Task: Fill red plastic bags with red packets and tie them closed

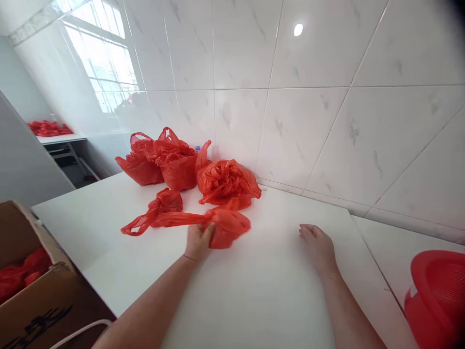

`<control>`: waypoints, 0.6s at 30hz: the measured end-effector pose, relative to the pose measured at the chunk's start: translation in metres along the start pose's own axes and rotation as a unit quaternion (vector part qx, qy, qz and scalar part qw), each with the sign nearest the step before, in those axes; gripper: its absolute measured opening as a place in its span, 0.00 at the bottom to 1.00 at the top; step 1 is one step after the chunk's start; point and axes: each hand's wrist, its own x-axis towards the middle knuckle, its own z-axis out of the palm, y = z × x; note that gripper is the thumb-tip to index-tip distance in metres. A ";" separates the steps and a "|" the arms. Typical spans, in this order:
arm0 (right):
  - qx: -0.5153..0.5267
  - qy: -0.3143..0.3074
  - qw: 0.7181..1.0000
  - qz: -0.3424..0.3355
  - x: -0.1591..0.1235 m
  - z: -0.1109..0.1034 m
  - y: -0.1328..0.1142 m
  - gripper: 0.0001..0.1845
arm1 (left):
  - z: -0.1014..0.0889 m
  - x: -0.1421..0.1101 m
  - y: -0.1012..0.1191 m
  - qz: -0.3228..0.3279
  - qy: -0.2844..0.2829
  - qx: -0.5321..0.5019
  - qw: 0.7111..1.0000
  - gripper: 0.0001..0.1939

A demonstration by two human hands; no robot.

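Observation:
My left hand (198, 241) is closed around a red plastic bag (229, 225), gripping it at the gathered part below its handles. The bag's bulging body sticks out to the right of my fingers, and its twisted handles stretch to the left. Just behind the handles lies another small red bag (170, 199) on the white table (254, 291). Off to the right, my right hand (318, 247) is over the tabletop with its fingers loosely bent and slightly apart, and nothing shows in it.
Three fuller red bags stand by the tiled wall (308, 135), one a crumpled bundle (228, 179). A cardboard box (47, 300) with red bags inside is at the lower left. A red plastic basket (428, 291) stands at the right edge. More red bags (49, 128) lie on a far table.

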 end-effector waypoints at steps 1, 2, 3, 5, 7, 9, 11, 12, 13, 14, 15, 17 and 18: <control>-0.006 -0.003 1.000 0.001 -0.001 0.000 -0.001 0.16 | -0.015 0.007 -0.003 -0.004 0.068 0.048 0.997 0.13; -0.012 -0.007 1.000 0.002 -0.001 0.001 -0.003 0.16 | -0.028 0.015 -0.006 0.005 0.143 0.090 0.986 0.14; -0.020 -0.011 1.000 0.003 -0.002 0.001 -0.004 0.16 | -0.039 0.022 -0.007 0.024 0.206 0.132 0.969 0.15; -0.036 -0.015 0.999 0.008 -0.002 0.002 -0.005 0.16 | -0.054 0.033 -0.008 0.051 0.304 0.210 0.928 0.27; -0.050 -0.015 0.999 0.010 -0.002 0.003 -0.005 0.16 | -0.059 0.039 -0.005 0.087 0.346 0.271 0.894 0.42; -0.066 -0.013 0.998 0.006 -0.001 0.005 -0.005 0.16 | -0.053 0.037 0.000 0.158 0.328 0.313 0.877 0.47; -0.084 -0.013 0.996 -0.005 -0.001 0.007 -0.006 0.15 | -0.037 0.030 0.005 0.255 0.239 0.339 0.873 0.41; -0.094 -0.014 0.995 -0.010 -0.001 0.008 -0.006 0.15 | -0.026 0.026 0.007 0.298 0.165 0.347 0.874 0.34; -0.102 -0.015 0.995 -0.014 -0.001 0.008 -0.006 0.16 | -0.014 0.023 0.008 0.328 0.079 0.354 0.872 0.28; -0.107 -0.016 0.994 -0.018 0.000 0.008 -0.006 0.16 | -0.001 0.021 0.008 0.349 -0.019 0.364 0.863 0.23; -0.108 -0.016 0.994 -0.021 0.000 0.008 -0.005 0.16 | 0.013 0.021 0.008 0.345 -0.105 0.377 0.853 0.23; -0.105 -0.015 0.994 -0.025 0.000 0.007 -0.004 0.17 | 0.039 0.024 0.004 0.269 -0.158 0.403 0.861 0.26; -0.103 -0.013 0.994 -0.027 0.000 0.007 -0.003 0.17 | 0.051 0.026 0.002 0.217 -0.164 0.409 0.871 0.28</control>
